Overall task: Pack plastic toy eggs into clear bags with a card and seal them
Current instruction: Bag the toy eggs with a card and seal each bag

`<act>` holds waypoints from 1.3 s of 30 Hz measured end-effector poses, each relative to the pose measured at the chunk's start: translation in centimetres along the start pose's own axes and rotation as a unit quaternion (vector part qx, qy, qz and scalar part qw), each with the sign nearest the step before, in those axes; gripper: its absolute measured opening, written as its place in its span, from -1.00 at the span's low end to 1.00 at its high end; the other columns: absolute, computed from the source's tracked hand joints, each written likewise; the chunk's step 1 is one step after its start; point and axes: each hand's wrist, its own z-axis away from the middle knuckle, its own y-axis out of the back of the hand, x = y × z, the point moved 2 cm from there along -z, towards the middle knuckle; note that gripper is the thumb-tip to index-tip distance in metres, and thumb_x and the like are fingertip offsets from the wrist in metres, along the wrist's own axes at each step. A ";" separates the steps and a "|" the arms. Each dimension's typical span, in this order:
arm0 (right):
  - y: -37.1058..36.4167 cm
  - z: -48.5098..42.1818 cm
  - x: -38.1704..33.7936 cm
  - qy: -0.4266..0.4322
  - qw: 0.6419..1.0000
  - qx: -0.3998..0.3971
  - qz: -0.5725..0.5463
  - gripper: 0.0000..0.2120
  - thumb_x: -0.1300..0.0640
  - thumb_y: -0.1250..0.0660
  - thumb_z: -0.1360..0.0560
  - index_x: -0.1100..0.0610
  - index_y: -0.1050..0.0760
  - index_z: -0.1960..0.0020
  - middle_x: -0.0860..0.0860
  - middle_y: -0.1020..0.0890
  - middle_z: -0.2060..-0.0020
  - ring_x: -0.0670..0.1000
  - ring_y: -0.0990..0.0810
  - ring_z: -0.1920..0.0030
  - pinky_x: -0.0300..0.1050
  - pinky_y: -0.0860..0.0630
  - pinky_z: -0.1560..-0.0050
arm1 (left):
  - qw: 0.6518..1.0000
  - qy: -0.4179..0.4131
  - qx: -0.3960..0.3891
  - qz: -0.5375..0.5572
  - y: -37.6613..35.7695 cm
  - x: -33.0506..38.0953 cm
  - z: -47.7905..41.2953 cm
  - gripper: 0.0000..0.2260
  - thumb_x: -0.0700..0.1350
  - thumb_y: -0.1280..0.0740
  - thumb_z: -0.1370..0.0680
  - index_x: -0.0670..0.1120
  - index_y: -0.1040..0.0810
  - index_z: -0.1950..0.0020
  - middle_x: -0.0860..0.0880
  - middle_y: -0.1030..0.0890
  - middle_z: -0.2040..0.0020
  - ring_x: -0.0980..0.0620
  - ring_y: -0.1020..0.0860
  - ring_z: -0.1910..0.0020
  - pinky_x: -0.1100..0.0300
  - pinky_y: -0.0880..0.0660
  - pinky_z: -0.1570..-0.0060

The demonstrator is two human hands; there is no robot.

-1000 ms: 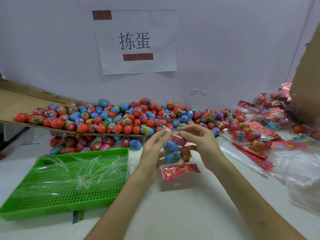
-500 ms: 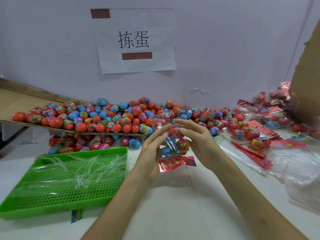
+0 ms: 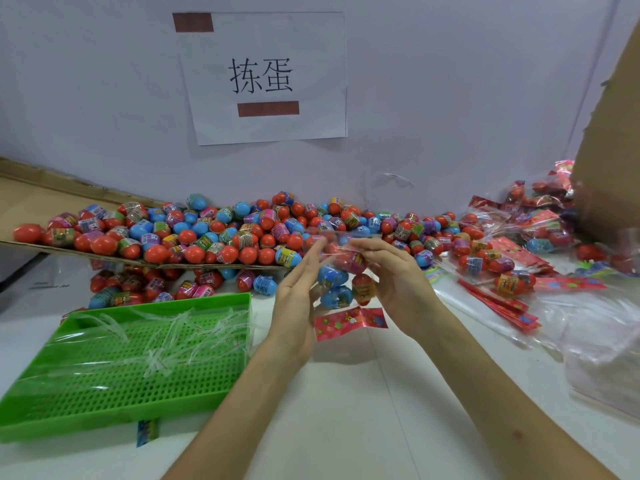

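Both hands hold one filled clear bag above the white table. The right hand is closed on the bag's upper right edge, fingertips pinching the film. The left hand is flat, fingers extended, pressed against the bag's left side; its fingertips are blurred, so whether they pinch cannot be told. Inside the bag are blue and red toy eggs, and the red printed card hangs at the lower end.

Handling judgement: the film is thin, soft and slippery, while the eggs are light, rigid and free to roll inside. Take hold at the open mouth along the top edge, not at the body, and keep the mouth taut for sealing.

Just left stands a green perforated tray holding clear strips. Behind, loose eggs cover a cardboard sheet. To the right lie finished bags and spare cards.
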 end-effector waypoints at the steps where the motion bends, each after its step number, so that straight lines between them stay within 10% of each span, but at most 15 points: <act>1: -0.2 0.0 0.1 0.000 1.000 0.002 0.005 -0.66 0.27 -0.18 -0.67 0.06 -0.72 -0.01 -0.03 -0.72 -0.05 -0.07 -0.64 -0.08 -0.12 -0.51 -0.04 | 1.000 -0.015 0.014 -0.004 0.1 -0.1 0.0 -0.78 0.08 -0.32 -0.63 0.29 -0.68 -0.21 0.07 -0.69 -0.25 -0.02 -0.67 -0.21 -0.03 -0.59 -0.18; 13: 0.1 -0.2 0.3 0.001 0.999 0.022 -0.032 -0.59 0.25 -0.16 -0.68 -0.01 -0.73 0.11 -0.01 -0.72 0.03 -0.02 -0.67 -0.02 -0.10 -0.62 0.04 | 0.992 0.058 -0.106 0.048 -0.1 0.4 0.2 -0.67 -0.05 -0.41 -0.55 0.12 -0.65 -0.32 -0.15 -0.63 -0.34 -0.20 -0.60 -0.33 -0.28 -0.51 -0.31; 19: 0.1 -0.3 0.3 0.009 0.999 -0.001 -0.049 -0.61 0.24 -0.13 -0.67 0.04 -0.71 0.06 0.10 -0.67 -0.04 0.09 -0.62 -0.11 0.06 -0.54 -0.14 | 0.989 0.054 -0.097 0.102 -0.2 0.6 0.5 -0.72 -0.08 -0.35 -0.52 0.11 -0.75 -0.16 0.02 -0.69 -0.25 0.02 -0.69 -0.18 0.12 -0.68 0.10; 39: -0.7 1.1 -1.6 0.034 0.987 -0.126 -0.089 -0.54 0.32 -0.01 -0.60 0.06 -0.45 0.37 0.09 -0.62 0.02 0.09 -0.59 -0.06 -0.03 -0.53 -0.13 | 0.958 0.078 -0.200 0.189 0.3 1.2 1.4 -0.70 -0.17 -0.15 -0.63 -0.05 -0.52 0.27 -0.08 -0.72 -0.05 -0.08 -0.70 -0.04 0.08 -0.63 0.08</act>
